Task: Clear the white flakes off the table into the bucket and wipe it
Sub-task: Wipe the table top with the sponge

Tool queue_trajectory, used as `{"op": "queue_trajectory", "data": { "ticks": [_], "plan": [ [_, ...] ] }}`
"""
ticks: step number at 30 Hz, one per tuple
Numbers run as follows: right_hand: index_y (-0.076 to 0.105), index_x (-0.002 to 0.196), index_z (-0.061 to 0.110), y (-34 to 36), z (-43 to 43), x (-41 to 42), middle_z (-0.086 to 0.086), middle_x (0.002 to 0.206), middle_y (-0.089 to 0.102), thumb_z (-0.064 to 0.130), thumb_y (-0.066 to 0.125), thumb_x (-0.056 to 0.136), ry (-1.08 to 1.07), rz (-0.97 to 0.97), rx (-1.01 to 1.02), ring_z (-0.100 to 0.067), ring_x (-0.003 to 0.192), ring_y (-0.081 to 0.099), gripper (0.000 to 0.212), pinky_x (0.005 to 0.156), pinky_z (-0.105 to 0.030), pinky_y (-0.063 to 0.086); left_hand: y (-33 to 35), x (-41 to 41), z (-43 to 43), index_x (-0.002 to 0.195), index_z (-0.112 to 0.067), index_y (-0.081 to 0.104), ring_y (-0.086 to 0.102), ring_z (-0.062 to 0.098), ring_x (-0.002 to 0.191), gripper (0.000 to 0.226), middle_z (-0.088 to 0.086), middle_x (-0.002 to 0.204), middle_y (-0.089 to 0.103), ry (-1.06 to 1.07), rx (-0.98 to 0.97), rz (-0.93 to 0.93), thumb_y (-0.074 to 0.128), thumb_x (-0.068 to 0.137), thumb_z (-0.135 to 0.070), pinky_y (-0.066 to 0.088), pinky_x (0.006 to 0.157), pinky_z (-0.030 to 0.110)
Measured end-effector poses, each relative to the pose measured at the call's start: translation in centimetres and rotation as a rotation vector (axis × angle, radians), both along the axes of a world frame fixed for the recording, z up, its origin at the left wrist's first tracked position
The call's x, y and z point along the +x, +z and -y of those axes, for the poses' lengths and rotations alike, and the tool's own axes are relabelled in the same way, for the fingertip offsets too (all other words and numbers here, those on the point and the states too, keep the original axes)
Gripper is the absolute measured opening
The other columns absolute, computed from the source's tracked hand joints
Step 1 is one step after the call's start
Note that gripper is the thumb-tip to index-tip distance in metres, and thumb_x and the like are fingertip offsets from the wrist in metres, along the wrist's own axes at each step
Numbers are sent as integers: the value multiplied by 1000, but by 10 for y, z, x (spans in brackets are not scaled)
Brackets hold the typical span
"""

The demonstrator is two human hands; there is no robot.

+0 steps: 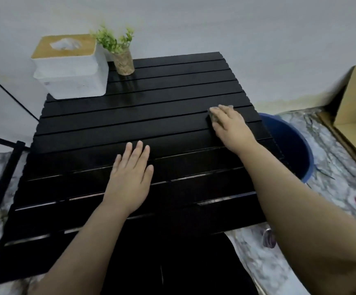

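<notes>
Wiping: we press our right hand [229, 124] flat on a dark greyish cloth [212, 118] near the right edge of the black slatted table [151, 103]; fingers lie together over the cloth, most of it hidden beneath them.
Left hand: our left hand [130, 177] rests palm down on the table's near middle, fingers spread a little, holding nothing.
Table: the slats look dark and glossy; we see no white flakes on them.
Bucket: a blue bucket [289, 145] stands on the floor just beside the table's right edge, partly hidden under it; we cannot tell what is inside.
Tissue box: a white tissue box [72, 77] with a wooden lid sits on the table's far left corner, a tissue poking from the slot.
Plant: a small green plant in a cork-patterned pot [122, 60] stands just right of the tissue box.
Cardboard box: an open cardboard box [355, 107] lies beyond the bucket, well right of the table.
Writing: a faint mark on the tissue box's front is too small for us to read.
</notes>
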State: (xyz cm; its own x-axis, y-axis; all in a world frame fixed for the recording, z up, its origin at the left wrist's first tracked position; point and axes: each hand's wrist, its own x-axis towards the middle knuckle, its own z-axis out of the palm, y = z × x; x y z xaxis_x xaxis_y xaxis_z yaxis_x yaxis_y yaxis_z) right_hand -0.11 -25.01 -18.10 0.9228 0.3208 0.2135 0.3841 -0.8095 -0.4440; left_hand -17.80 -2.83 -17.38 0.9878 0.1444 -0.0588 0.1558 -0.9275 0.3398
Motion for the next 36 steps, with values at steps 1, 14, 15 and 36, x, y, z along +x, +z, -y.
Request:
{"op": "queue_trajectory", "data": {
  "ticks": [1,14,15,36],
  "plan": [
    [52,130,12,-3,-5,-4,-20,139,45,19,47,94,3,32,-8,-43,129,36,37,105,-56,31,-1,4,4,146,-23,6,-15,8,141,53,-6,157,-2,-2,8,-6,18,97,-37,-8,116,32],
    [51,132,15,4,29,-24,-17,138,47,25,42,94,525,96,-62,-35,130,40,40,100,-59,30,-9,12,9,146,-24,4,-18,4,138,61,-8,157,-4,3,80,-13,5,90,-47,-11,114,31],
    [49,133,15,4,37,-2,-17,140,45,22,44,95,339,71,-37,-36,132,37,39,103,-58,27,-8,12,9,146,-23,3,-18,4,138,57,-8,157,-4,6,72,-21,8,93,-44,-11,115,31],
    [29,145,14,3,116,-107,-8,141,47,34,37,96,25,-22,-18,-28,129,39,53,110,-43,29,0,9,172,146,-21,2,-12,14,144,60,-3,158,-2,-103,48,33,2,90,-45,-10,115,37]
  ]
}}
